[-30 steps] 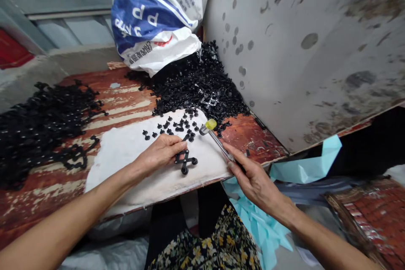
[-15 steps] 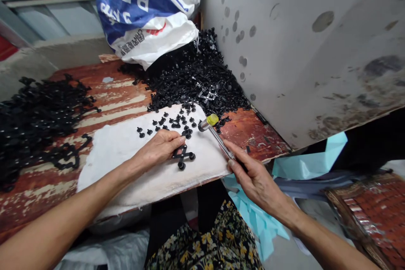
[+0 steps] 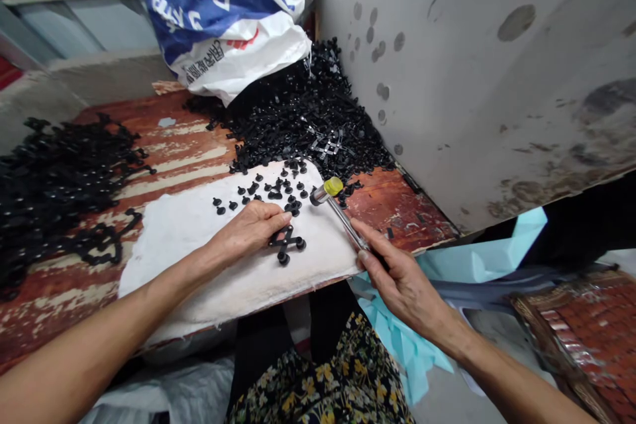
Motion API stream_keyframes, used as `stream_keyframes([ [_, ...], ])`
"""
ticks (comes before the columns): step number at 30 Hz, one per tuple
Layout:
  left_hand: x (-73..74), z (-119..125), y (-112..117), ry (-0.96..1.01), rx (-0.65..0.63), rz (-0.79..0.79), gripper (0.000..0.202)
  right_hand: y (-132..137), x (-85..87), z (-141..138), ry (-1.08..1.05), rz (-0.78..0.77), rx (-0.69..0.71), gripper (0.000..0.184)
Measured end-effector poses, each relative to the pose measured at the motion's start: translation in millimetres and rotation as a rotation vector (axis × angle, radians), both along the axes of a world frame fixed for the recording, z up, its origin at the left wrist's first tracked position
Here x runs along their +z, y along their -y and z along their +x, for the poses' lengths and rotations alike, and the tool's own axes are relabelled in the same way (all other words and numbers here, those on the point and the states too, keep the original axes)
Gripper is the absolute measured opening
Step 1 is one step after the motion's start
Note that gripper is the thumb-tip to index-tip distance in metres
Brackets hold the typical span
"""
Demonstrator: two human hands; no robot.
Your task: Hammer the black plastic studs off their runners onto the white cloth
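Meanwhile, left hand (image 3: pixel 251 230) presses half-curled fingers on the black cross piece (image 3: pixel 287 244); right hand (image 3: pixel 397 278) grips the hammer (image 3: pixel 338 209).

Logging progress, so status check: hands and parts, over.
Left hand holds cross on cloth. Right hand holds hammer, head off cross. Loose studs just beyond.

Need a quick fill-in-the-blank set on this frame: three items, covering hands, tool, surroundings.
1. The right hand grips a small hammer whose head has a ____ tip.
2. The left hand holds a black cross-shaped part down on the ____ cloth.
3. Behind the pile of black parts is a sack printed white and ____.

Missing words: yellow; white; blue.
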State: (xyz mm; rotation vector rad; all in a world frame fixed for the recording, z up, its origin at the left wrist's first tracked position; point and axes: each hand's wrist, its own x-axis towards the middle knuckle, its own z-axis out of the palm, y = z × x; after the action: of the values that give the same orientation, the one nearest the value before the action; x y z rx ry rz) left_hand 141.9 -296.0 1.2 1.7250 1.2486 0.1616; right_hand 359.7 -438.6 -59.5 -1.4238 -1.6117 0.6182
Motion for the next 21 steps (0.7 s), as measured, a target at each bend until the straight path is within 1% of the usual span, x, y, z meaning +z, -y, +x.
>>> stream_keyframes([
  [7,-4.1,-3,-6,-0.016,-0.014,0.018,0.041,0,0.3,1,0.004,-0.009,-0.003,0.052],
  [12,-7.4,-7,-7,-0.016,-0.057,0.045,0.039,0,1.8,2,0.025,0.003,0.001,0.053],
  [18,-1.6,-4,-10,-0.057,-0.059,0.084,0.038,-1,6.3,0,0.097,-0.016,0.03,0.054],
  [21,1.3,1,-12,-0.06,-0.081,0.108,0.037,-4,9.6,-3,0.148,0.03,0.048,0.054],
])
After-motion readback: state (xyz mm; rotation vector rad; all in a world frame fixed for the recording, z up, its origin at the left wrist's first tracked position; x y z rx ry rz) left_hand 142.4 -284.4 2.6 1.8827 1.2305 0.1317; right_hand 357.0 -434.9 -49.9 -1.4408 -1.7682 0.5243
